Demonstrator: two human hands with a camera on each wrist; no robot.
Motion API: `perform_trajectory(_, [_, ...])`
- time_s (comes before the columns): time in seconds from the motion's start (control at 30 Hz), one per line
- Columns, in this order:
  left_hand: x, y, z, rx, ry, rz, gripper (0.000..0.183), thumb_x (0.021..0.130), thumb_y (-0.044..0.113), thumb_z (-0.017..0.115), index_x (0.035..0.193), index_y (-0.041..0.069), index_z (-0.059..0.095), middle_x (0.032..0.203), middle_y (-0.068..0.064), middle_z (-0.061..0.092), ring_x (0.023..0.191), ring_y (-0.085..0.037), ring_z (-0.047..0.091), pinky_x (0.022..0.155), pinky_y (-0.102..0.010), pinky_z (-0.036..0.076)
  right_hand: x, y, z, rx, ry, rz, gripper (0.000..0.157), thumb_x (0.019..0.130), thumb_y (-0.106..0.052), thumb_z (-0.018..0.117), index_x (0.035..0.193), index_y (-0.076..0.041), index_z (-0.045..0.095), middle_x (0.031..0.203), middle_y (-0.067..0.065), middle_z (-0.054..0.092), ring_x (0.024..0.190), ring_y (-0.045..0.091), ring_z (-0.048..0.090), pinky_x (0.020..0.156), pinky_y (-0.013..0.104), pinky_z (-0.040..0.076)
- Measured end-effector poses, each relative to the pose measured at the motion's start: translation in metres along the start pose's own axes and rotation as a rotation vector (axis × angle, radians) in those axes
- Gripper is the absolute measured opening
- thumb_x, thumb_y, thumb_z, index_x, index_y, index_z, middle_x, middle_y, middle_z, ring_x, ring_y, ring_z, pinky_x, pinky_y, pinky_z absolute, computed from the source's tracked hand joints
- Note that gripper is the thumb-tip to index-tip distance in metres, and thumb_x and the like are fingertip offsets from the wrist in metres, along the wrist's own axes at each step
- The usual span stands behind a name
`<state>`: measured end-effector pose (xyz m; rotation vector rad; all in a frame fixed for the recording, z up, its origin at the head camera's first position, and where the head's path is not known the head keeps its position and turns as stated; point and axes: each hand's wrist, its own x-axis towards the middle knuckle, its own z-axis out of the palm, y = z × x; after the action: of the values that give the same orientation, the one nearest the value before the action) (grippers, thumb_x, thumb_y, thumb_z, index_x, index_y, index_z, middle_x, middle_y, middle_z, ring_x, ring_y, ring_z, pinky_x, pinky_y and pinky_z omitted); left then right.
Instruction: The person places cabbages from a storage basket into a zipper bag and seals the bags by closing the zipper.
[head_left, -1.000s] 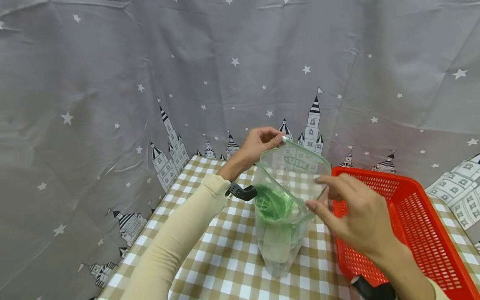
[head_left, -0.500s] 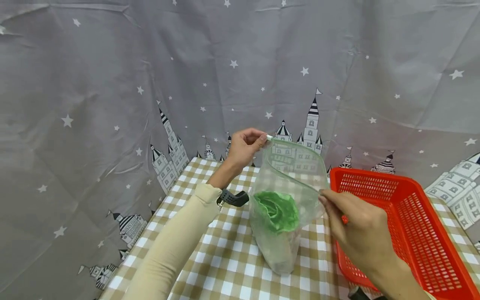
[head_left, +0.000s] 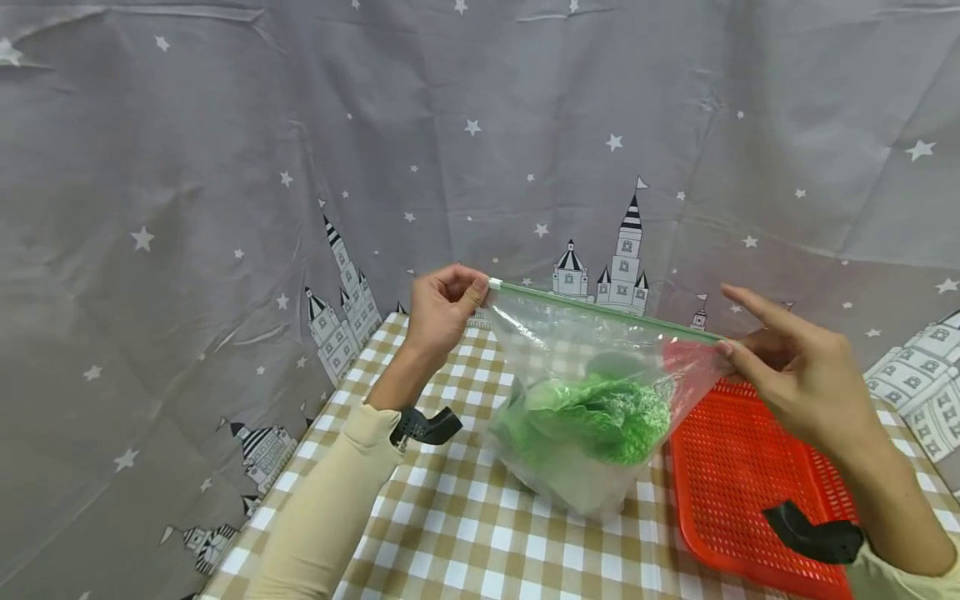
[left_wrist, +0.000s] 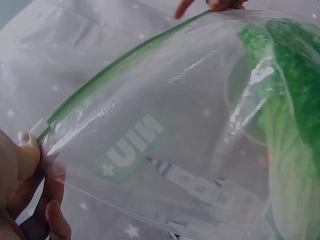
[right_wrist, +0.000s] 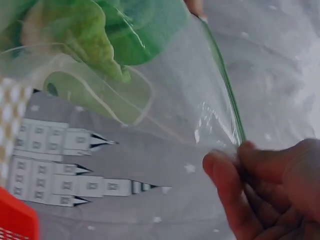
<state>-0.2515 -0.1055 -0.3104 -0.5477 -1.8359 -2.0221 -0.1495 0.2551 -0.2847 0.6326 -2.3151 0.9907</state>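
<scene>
A clear slider zip bag (head_left: 525,358) is stretched between both hands, its green zip strip (head_left: 600,311) drawn straight and sloping slightly down to the right. Inside lies a leafy cabbage (head_left: 592,417), its pale stalk showing in the left wrist view. My left hand (head_left: 438,312) pinches the bag's upper left corner at the white slider (left_wrist: 39,128). At the opposite upper corner, my right hand (head_left: 802,375) pinches the plastic between thumb and fingers, seen closely in the right wrist view, while its index finger points outward in the head view.
A red perforated basket (head_left: 750,475) stands on the right, partly behind the bag and right forearm. Brown-and-white checked cloth (head_left: 442,517) covers the table. Behind it hangs a grey curtain (head_left: 450,167) printed with stars and castles. Black bands are on both wrists.
The bag's mouth has gone from a wide gap to a straight line. My hands have moved apart, left hand leftward and right hand rightward, and the cabbage now lies more sideways.
</scene>
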Motion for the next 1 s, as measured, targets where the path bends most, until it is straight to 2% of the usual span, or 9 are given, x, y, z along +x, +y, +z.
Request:
perform_trajectory(0.13, [-0.008, 0.013, 0.000, 0.023, 0.044, 0.061, 0.018, 0.089, 0.007, 0.070, 0.089, -0.010, 0.067, 0.071, 0.000, 0.068, 0.063, -0.012, 0.064, 0.061, -0.024, 0.051, 0.009, -0.001, -0.007, 0.014, 0.031, -0.086, 0.069, 0.075, 0.022, 0.071, 0.136, -0.006, 0.058, 0.079, 0.010, 0.073, 0.067, -0.002, 0.067, 0.056, 0.012, 0.049])
perform_trajectory(0.2, [-0.013, 0.020, 0.000, 0.070, 0.060, 0.114, 0.016, 0.090, 0.007, 0.069, 0.090, -0.009, 0.067, 0.071, -0.004, 0.068, 0.064, -0.015, 0.066, 0.062, -0.026, 0.053, 0.013, -0.001, -0.007, 0.006, 0.045, -0.085, 0.058, 0.076, 0.021, 0.071, 0.128, -0.002, 0.064, 0.081, 0.017, 0.072, 0.068, -0.004, 0.067, 0.058, 0.012, 0.050])
perform_trajectory(0.3, [-0.021, 0.027, 0.002, 0.136, 0.065, 0.170, 0.013, 0.092, 0.006, 0.068, 0.090, -0.007, 0.068, 0.073, -0.009, 0.068, 0.064, -0.018, 0.065, 0.061, -0.028, 0.052, 0.014, 0.003, -0.006, -0.048, 0.064, -0.064, 0.034, 0.077, 0.015, 0.074, 0.107, 0.001, 0.073, 0.081, 0.019, 0.072, 0.068, -0.009, 0.064, 0.056, 0.010, 0.048])
perform_trajectory(0.43, [-0.029, 0.022, 0.002, 0.208, 0.067, 0.143, 0.009, 0.092, 0.003, 0.066, 0.088, -0.005, 0.067, 0.072, -0.014, 0.066, 0.063, -0.017, 0.063, 0.057, -0.024, 0.048, 0.009, 0.013, -0.001, -0.122, 0.043, -0.047, 0.014, 0.077, 0.009, 0.077, 0.086, -0.002, 0.075, 0.073, 0.010, 0.071, 0.060, -0.010, 0.060, 0.049, 0.011, 0.043])
perform_trajectory(0.53, [-0.035, 0.010, 0.000, 0.258, 0.081, 0.110, 0.009, 0.092, -0.001, 0.065, 0.087, -0.009, 0.066, 0.071, -0.019, 0.065, 0.061, -0.020, 0.061, 0.053, -0.021, 0.044, 0.002, 0.020, 0.006, -0.113, -0.008, -0.011, 0.012, 0.080, 0.004, 0.076, 0.084, -0.007, 0.074, 0.068, 0.004, 0.070, 0.055, -0.004, 0.060, 0.045, 0.014, 0.041])
perform_trajectory(0.63, [-0.039, 0.001, -0.004, 0.285, 0.101, 0.119, 0.008, 0.091, -0.004, 0.065, 0.086, -0.010, 0.065, 0.071, -0.022, 0.064, 0.058, -0.019, 0.059, 0.051, -0.019, 0.041, -0.002, 0.022, 0.012, -0.068, -0.038, 0.032, 0.007, 0.084, 0.000, 0.075, 0.085, -0.007, 0.073, 0.068, 0.001, 0.070, 0.055, 0.000, 0.061, 0.046, 0.016, 0.041])
perform_trajectory(0.77, [-0.042, 0.003, -0.004, 0.271, 0.118, 0.172, 0.008, 0.091, 0.000, 0.066, 0.085, -0.006, 0.065, 0.070, -0.017, 0.064, 0.057, -0.017, 0.058, 0.050, -0.020, 0.042, -0.001, 0.020, 0.012, -0.039, 0.015, 0.009, 0.007, 0.083, 0.002, 0.075, 0.085, -0.005, 0.074, 0.070, 0.003, 0.070, 0.055, -0.001, 0.061, 0.047, 0.015, 0.041])
perform_trajectory(0.87, [-0.046, 0.007, -0.001, 0.248, 0.118, 0.179, 0.009, 0.092, 0.001, 0.066, 0.085, -0.005, 0.064, 0.069, -0.015, 0.063, 0.057, -0.019, 0.058, 0.051, -0.021, 0.042, 0.000, 0.022, 0.011, -0.025, 0.043, -0.021, 0.012, 0.081, 0.007, 0.075, 0.084, -0.004, 0.074, 0.070, 0.005, 0.070, 0.055, -0.001, 0.061, 0.045, 0.014, 0.040])
perform_trajectory(1.0, [-0.053, 0.007, 0.004, 0.219, 0.114, 0.134, 0.009, 0.092, -0.002, 0.064, 0.086, -0.008, 0.063, 0.070, -0.018, 0.063, 0.058, -0.017, 0.058, 0.052, -0.020, 0.043, 0.000, 0.028, 0.015, 0.001, 0.003, 0.055, 0.009, 0.083, 0.005, 0.074, 0.086, -0.004, 0.074, 0.070, 0.004, 0.070, 0.055, 0.000, 0.060, 0.044, 0.016, 0.039])
